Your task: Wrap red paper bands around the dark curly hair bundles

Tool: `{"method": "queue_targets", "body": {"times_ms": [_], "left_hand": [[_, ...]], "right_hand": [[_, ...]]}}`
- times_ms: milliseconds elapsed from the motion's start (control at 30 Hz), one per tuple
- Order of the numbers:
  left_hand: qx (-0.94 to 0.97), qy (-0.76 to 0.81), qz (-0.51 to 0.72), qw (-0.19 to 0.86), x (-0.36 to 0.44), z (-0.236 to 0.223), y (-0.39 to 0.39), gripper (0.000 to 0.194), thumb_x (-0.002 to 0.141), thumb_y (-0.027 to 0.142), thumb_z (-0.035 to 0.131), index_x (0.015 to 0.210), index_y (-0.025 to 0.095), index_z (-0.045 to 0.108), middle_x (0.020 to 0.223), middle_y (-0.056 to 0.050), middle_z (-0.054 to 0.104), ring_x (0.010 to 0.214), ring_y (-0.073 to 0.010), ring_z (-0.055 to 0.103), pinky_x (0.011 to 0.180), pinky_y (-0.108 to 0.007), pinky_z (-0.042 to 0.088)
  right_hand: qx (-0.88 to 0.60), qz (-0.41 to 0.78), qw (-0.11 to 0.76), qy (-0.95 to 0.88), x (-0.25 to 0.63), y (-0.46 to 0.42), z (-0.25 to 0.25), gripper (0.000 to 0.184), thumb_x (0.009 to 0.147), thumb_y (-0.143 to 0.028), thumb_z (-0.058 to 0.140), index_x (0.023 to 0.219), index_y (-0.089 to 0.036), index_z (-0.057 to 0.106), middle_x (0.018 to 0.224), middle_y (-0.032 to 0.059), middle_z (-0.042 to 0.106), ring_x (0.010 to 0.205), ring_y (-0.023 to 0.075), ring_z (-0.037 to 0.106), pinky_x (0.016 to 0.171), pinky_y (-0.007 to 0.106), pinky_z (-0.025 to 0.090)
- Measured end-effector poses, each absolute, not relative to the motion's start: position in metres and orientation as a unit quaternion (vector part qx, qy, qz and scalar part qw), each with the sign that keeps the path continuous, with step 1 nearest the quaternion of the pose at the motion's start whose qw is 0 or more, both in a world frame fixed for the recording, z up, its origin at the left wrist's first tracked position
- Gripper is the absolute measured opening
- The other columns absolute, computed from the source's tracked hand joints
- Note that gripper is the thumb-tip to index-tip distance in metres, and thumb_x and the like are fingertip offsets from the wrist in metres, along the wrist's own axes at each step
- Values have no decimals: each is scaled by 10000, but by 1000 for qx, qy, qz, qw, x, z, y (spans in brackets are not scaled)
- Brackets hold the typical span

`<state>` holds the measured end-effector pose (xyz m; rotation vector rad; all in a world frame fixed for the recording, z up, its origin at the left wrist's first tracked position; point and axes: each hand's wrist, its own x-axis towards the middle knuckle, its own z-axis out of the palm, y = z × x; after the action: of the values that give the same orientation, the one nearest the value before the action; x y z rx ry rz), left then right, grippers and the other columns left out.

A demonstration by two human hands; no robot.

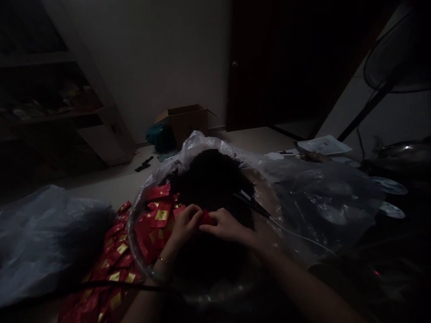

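Observation:
My left hand [186, 222] and my right hand [225, 224] meet over a wide round tray [274, 202] lined with clear plastic. Between their fingers is a small red packet [206, 218], pinched from both sides and partly hidden. Under and behind the hands rises a heap of dark loose material [215, 179], too dim to identify for certain. Red packets with gold labels [161, 215] lie in the tray's left part, beside my left hand. A dark, slim, tong-like tool [252, 205] with a white cord rests on the heap's right side.
More red packets [114, 264] are piled outside the tray at left, next to a large plastic bag [50, 237]. Clear plastic sheeting [323, 197] spreads to the right. An open cardboard box [188, 119] and a standing fan [397, 58] are farther back. The room is dark.

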<state>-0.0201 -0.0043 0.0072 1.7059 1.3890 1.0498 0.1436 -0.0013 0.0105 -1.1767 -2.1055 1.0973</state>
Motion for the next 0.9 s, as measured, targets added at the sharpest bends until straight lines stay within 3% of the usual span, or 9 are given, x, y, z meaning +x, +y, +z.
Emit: {"method": "queue_targets", "body": {"times_ms": [100,233,333,467,600,767,900], "left_hand": [[678,526,396,327,-17,7,-5,203,762,357,525,712,175,600,699,-23,634,672,-155,559,645,-255,421],[688,520,388,325,-22,14,-6,198,763,356,528,704,182,600,710,-26,643,670,-154,560,638,-250,424],[703,520,396,279,-25,14,-6,187,765,341,528,676,190,595,694,-30,638,668,-159,558,640,-257,420],[726,509,401,232,-27,5,-3,184,791,318,517,687,193,603,677,-30,639,645,-155,569,621,-259,432],[762,487,407,131,-31,1,-1,188,832,339,509,857,199,633,834,-57,678,781,-188,605,716,-312,468],[838,457,298,-24,-27,2,-4,577,628,445,723,1124,189,573,1062,-106,655,977,-289,558,850,-437,433],[833,482,259,-78,-19,3,-7,531,618,364,708,1106,193,590,1046,-99,662,996,-306,540,862,-448,406]], "right_hand": [[-435,422,267,-749,141,1,4,299,799,-310,573,558,-133,570,520,-30,497,512,89,431,471,192,305],[-325,444,295,-781,142,3,6,227,820,-223,527,613,-141,571,643,-21,547,611,99,479,584,203,376],[-313,502,260,-763,145,2,12,165,825,-222,513,695,-145,580,643,-34,527,598,93,454,576,203,367],[-348,586,223,-697,148,5,10,245,845,-334,493,753,-129,591,627,-37,500,567,90,417,543,210,329],[-369,617,256,-647,152,15,2,427,834,-525,472,825,-129,634,713,-8,571,650,120,465,662,260,369],[-367,658,336,-566,159,25,1,584,757,-674,480,832,-118,643,771,25,620,733,153,510,804,327,378],[-348,695,349,-523,160,23,4,577,760,-682,473,742,-124,621,705,8,596,670,129,492,803,326,388]]}}
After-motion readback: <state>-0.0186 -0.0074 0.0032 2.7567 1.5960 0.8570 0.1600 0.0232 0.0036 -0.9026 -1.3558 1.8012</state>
